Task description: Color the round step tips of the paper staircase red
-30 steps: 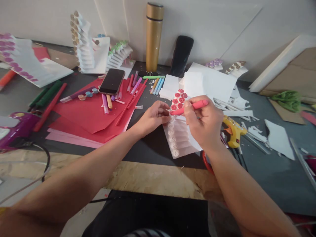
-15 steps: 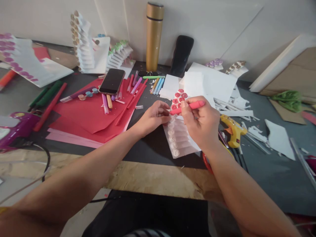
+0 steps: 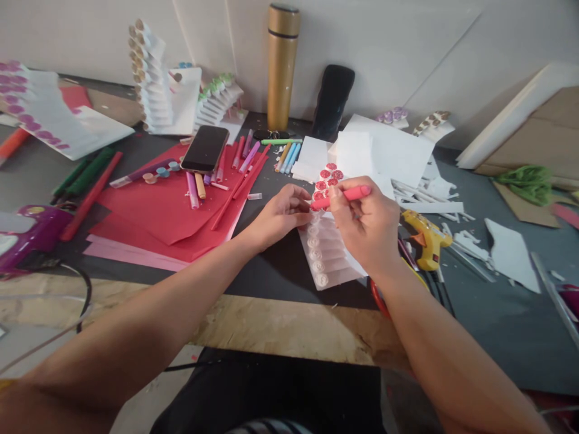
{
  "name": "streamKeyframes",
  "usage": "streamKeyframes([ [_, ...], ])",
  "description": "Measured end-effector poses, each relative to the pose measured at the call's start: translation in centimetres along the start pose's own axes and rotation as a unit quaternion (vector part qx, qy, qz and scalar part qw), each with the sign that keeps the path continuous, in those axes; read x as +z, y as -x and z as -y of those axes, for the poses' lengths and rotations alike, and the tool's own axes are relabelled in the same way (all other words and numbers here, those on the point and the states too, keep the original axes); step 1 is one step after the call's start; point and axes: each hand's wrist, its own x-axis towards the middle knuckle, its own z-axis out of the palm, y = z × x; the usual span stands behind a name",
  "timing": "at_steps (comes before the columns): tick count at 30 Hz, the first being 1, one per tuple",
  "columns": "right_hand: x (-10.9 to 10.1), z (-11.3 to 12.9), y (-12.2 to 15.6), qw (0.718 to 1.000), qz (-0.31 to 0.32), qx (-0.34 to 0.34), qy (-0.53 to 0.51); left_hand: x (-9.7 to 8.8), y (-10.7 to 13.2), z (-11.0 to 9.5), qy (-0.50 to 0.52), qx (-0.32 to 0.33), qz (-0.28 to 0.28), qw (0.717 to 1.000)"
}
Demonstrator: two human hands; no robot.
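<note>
A red-pink felt-tip marker (image 3: pixel 355 193) is gripped in my right hand (image 3: pixel 368 223), its tip pointing left at a white paper model (image 3: pixel 337 253). The model has stepped folds and rows of rolled-paper ends. Its far rolls (image 3: pixel 324 174) are coloured red, while the near ones (image 3: pixel 318 265) are white. My left hand (image 3: pixel 287 212) is closed at the model's left side, thumb and fingertips meeting beside the marker tip. The exact spot they pinch is partly hidden.
Red paper sheets (image 3: pixel 149 211) lie left under a phone (image 3: pixel 205 149) and several markers. A gold bottle (image 3: pixel 283 72) and black case (image 3: pixel 333 99) stand behind. A yellow glue gun (image 3: pixel 427 241) lies right of my hand, with paper scraps (image 3: pixel 513 253) beyond.
My right hand and the marker's back end have shifted slightly left. The left hand and the paper model look the same.
</note>
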Motion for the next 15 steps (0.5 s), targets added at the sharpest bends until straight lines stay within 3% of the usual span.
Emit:
streamKeyframes([
  [9,-0.25,0.26,-0.1,1.0,-0.008,0.019,0.009,-0.1,-0.08,0.26,-0.003,0.006,0.004,1.0],
  [15,-0.39,-0.17,-0.04,0.993,-0.054,0.098,-0.048,-0.21,-0.04,0.25,0.001,0.01,0.006,1.0],
])
